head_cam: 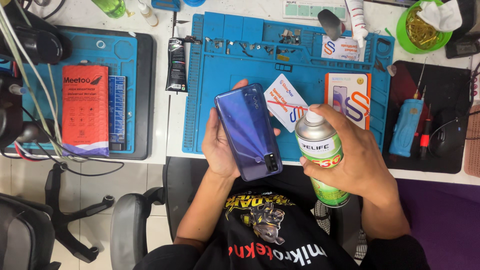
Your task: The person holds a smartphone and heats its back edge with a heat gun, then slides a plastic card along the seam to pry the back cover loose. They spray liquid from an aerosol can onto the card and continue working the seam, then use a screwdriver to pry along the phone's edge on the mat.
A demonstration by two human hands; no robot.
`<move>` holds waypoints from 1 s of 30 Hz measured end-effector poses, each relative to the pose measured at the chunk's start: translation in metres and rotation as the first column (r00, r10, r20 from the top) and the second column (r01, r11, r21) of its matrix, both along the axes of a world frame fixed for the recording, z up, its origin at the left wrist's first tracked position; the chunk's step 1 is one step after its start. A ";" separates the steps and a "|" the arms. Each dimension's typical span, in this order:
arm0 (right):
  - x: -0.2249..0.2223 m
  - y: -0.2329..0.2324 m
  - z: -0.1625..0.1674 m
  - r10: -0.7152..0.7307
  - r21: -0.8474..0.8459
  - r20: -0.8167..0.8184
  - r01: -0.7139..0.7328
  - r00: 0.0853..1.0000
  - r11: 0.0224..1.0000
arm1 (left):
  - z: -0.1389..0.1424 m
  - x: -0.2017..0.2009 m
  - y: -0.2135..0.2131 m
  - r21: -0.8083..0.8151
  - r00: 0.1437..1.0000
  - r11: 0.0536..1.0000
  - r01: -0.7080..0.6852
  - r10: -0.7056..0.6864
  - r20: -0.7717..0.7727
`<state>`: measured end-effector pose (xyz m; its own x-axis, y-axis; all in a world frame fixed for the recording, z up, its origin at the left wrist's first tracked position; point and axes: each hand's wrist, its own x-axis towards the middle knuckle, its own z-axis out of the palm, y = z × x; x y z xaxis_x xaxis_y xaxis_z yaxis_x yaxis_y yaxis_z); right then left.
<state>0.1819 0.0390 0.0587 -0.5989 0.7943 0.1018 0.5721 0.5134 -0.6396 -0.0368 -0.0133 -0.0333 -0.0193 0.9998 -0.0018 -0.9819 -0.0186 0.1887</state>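
Observation:
My left hand (pixel 220 145) holds a blue-purple smartphone (pixel 248 131) back side up, its camera end toward me, above the front edge of the blue work mat (pixel 235 60). Right beside the phone, my right hand (pixel 357 155) grips a silver and green spray can (pixel 320 150). The can's white nozzle points away from me. A white card (pixel 285 101) with red and blue marks lies on the mat just behind the phone, partly hidden by it.
An orange and white phone-accessory box (pixel 348 97) lies on the mat at right. Small parts and screws sit along the mat's far edge. A blue electric screwdriver (pixel 405 127) rests on a black pad. A red package (pixel 85 109) and a black tube (pixel 176 65) lie left. A green bowl (pixel 407 37) stands far right.

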 end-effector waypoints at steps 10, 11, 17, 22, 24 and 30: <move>0.009 0.005 -0.007 -0.047 0.053 -0.050 0.050 0.998 0.997 | -0.003 -0.004 -0.002 -0.030 0.999 1.000 -0.006 0.007 0.037; 0.010 0.008 -0.010 -0.075 0.069 -0.118 0.083 0.990 0.994 | -0.004 -0.006 -0.002 -0.034 0.999 0.999 -0.010 0.011 0.043; 0.008 0.047 -0.059 -0.193 0.342 -0.267 0.280 0.944 0.897 | -0.005 -0.026 -0.015 -0.041 0.998 0.998 -0.044 0.046 0.043; 0.011 0.062 -0.099 -0.234 0.422 -0.304 0.351 0.924 0.836 | -0.002 -0.034 -0.030 -0.013 0.998 1.000 0.003 -0.002 0.063; 0.016 0.058 -0.104 -0.254 0.434 -0.330 0.385 0.909 0.814 | 0.000 -0.036 -0.037 -0.031 0.997 0.999 0.037 -0.034 0.076; 0.021 0.043 -0.104 -0.235 0.128 -0.536 0.353 0.811 0.927 | -0.003 -0.028 -0.045 -0.008 0.996 0.996 0.091 -0.091 0.026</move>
<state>0.2029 0.0817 -0.0449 -0.1578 0.8469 0.5079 0.3470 0.5291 -0.7744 -0.0647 -0.0581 -0.0363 0.0720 0.9973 -0.0102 -0.9839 0.0727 0.1632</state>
